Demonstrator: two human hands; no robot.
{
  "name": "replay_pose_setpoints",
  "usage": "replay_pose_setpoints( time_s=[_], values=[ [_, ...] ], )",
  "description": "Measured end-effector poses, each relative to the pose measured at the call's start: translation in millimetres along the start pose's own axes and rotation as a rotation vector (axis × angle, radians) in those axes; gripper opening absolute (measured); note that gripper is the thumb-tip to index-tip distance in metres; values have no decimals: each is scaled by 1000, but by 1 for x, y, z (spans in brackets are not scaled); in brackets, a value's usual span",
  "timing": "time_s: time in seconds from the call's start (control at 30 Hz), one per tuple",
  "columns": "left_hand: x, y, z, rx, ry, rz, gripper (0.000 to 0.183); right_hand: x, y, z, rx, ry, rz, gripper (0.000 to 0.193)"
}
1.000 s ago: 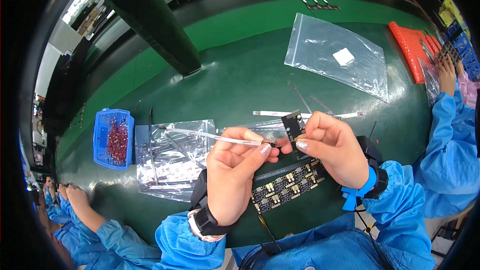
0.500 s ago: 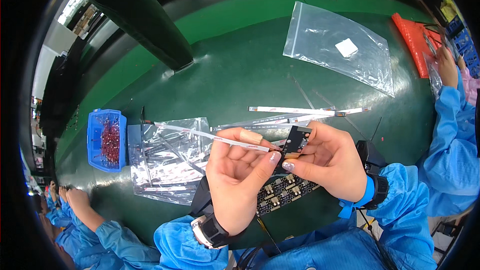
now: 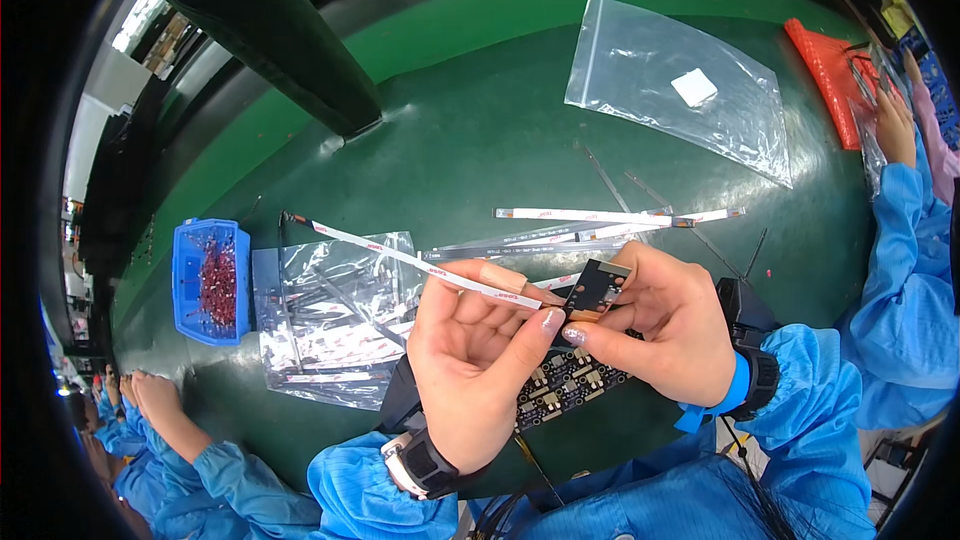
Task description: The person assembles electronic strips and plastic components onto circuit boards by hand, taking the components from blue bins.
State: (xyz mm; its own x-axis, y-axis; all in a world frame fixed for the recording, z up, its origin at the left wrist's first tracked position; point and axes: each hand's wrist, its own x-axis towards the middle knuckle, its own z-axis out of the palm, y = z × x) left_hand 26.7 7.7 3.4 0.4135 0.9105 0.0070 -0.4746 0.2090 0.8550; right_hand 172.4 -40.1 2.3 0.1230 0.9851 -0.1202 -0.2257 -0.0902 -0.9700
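Two bare hands working above a green desk (image 3: 480, 155), seen from the head; all places are given relative to the small black board (image 3: 597, 285). The board is held up at a tilt by the right hand (image 3: 680, 325), its thumb and fingers closed on the board's right side. To its left, the left hand (image 3: 470, 370) pinches a white strip (image 3: 400, 260) near one end, between thumb and fingertips. That end meets the board's left edge; the fingertips hide whether the two are joined. The strip's free length runs leftward from the board, across the far edge of a clear bag of strips (image 3: 268, 290), and ends in a dark tip. Farther left of the board, just past that bag, stands a blue bin (image 3: 243, 285) of small red parts. Directly below the board, partly hidden by the hands, lies a populated circuit panel (image 3: 560, 398), toward the desk's near edge. Just beyond the board, loose strips (image 3: 590, 216) lie crosswise, limiting the room on that side. Past them, an open stretch of green surface extends to a flat clear bag (image 3: 640, 70) bearing a white square (image 3: 694, 87). Well to the board's right, an orange-red bag (image 3: 822, 80) lies near a co-worker's hand (image 3: 893, 130).
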Motion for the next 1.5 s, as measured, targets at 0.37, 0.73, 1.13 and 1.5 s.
replay_pose_setpoints(
  time_s=[0.37,0.73,1.13,1.5],
  values=[
    [0,-2,1,25,-11,22,34,-1,3,0,-103,26,-97,19],
    [-1,-1,1,35,11,16,35,0,3,0,-123,27,-110,19],
    [0,-3,1,52,21,47,38,0,1,2,-268,32,-215,21],
    [-2,0,6,152,56,9,42,-6,-8,1,-545,38,-319,24]
  ],
)
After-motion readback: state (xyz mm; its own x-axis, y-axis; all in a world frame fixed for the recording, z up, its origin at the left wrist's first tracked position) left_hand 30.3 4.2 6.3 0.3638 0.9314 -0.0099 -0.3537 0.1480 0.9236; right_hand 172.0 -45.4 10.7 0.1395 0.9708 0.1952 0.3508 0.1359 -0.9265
